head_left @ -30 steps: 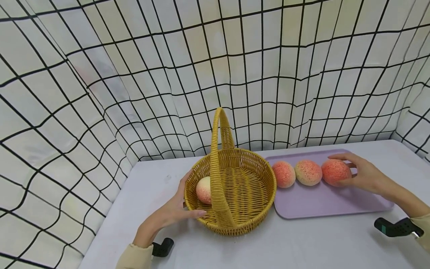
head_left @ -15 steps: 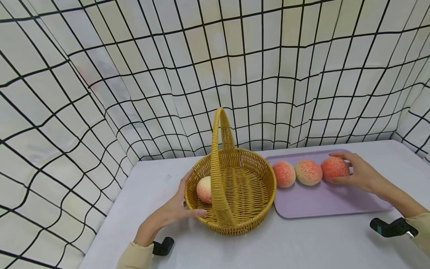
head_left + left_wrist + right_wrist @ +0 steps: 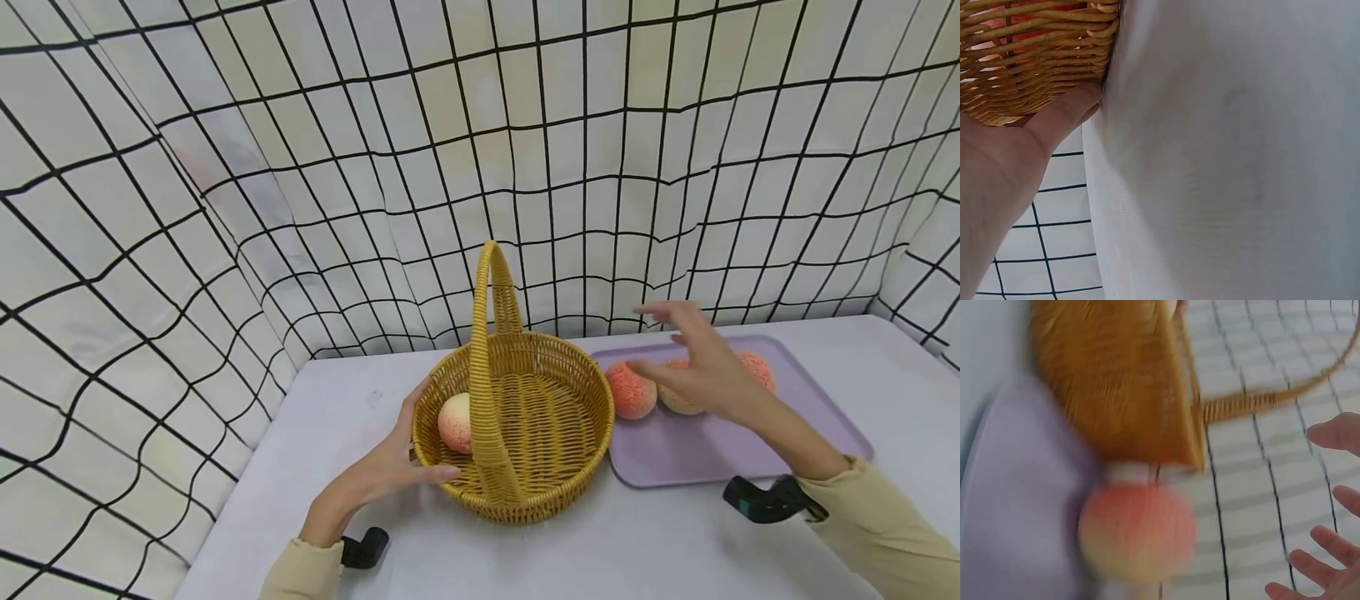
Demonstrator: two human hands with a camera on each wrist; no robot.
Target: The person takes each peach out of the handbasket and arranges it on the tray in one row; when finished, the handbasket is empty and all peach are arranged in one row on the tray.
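Observation:
My left hand (image 3: 390, 462) holds the near left side of a wicker basket (image 3: 555, 417), thumb at the front rim and fingers along the outer wall. In the left wrist view a finger presses low on the woven side (image 3: 1041, 56). Inside the basket, partly behind its tall handle (image 3: 480, 350), lies one pale pink peach (image 3: 453, 423). My right hand (image 3: 705, 371) hovers over the lilac tray (image 3: 720, 450), fingers spread and holding nothing. Three peaches sit in a row on the tray: the left one (image 3: 632, 392) shows mostly, the middle (image 3: 675, 400) and right (image 3: 757, 371) are partly hidden by the hand.
A white-covered table (image 3: 637, 542) bears the basket and tray, which stand side by side, the basket's right rim at the tray's left end. White cloth with a black grid (image 3: 555, 192) hangs behind and along the left. Black devices (image 3: 772, 500) are strapped at both wrists.
My right hand has let go of the right peach, risen and moved left over the row. That peach now sits close to the middle one. My left hand and the basket have stayed put.

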